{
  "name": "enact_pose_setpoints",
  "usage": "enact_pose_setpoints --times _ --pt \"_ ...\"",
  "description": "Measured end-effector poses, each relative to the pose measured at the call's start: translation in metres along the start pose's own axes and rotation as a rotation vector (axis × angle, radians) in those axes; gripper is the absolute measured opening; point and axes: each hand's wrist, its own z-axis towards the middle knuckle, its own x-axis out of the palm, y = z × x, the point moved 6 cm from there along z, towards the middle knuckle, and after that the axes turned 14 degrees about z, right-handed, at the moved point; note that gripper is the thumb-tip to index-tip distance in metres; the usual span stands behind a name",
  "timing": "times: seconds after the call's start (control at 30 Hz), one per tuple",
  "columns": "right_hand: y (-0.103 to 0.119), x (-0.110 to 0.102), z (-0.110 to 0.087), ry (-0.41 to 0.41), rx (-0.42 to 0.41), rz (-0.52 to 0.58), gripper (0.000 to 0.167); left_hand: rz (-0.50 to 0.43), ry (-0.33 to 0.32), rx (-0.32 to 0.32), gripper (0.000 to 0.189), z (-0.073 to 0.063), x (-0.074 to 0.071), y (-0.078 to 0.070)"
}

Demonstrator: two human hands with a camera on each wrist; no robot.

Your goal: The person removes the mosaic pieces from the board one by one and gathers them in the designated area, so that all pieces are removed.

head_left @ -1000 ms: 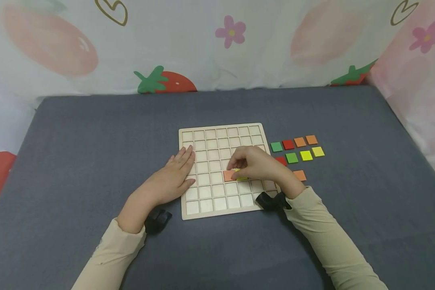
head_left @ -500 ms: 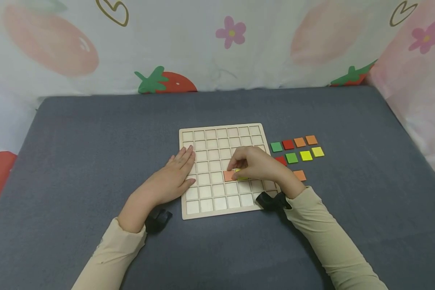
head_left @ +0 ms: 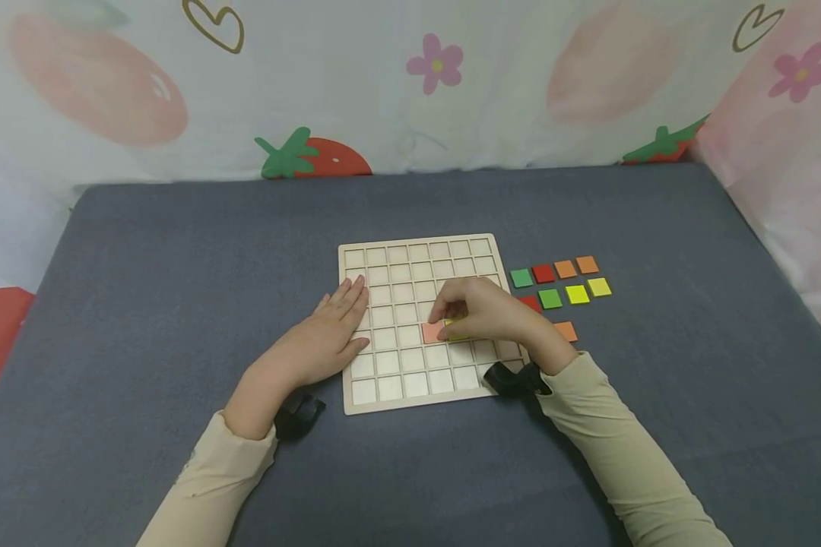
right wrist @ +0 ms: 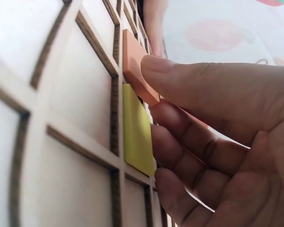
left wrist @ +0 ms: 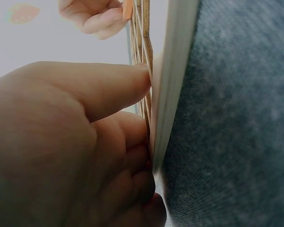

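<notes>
A pale wooden grid board (head_left: 410, 403) lies on the dark grey cloth. My left hand (head_left: 318, 346) rests on its left edge, fingers extended over the grid and thumb tip at the board in the left wrist view. Near the board's middle, my right hand (head_left: 482, 308) pinches a small orange square tile (right wrist: 135, 66) with thumb and curled fingers. That tile sits tilted at its cell in the right wrist view, partly covered by the thumb. A yellow tile (right wrist: 137, 132) occupies the adjoining cell, partly hidden by the right hand in the head view.
Right of the board lie several loose tiles: green (head_left: 521, 278), red (head_left: 543, 273), orange (head_left: 565, 269) and yellow (head_left: 577, 295) among them. The right wrist and forearm pass over that side. A patterned curtain (head_left: 492, 114) hangs behind the table's far edge.
Both hands keep their places on the board. The orange tile under the right hand looks paler now, with only a slight shift of the whole head view.
</notes>
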Motion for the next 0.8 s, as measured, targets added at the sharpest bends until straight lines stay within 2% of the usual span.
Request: enact_pose_setpoints --times 0.27,0.8 --pt "0.0044 -0.0014 -0.0015 0.009 -0.007 -0.002 0.011 -0.003 -0.002 -0.003 0.067 0.0011 0.0004 -0.0001" --pt "0.0072 -0.0003 -0.0023 0.016 -0.014 0.076 0.007 0.009 -0.003 -0.004 0.066 0.0009 0.0002 0.0"
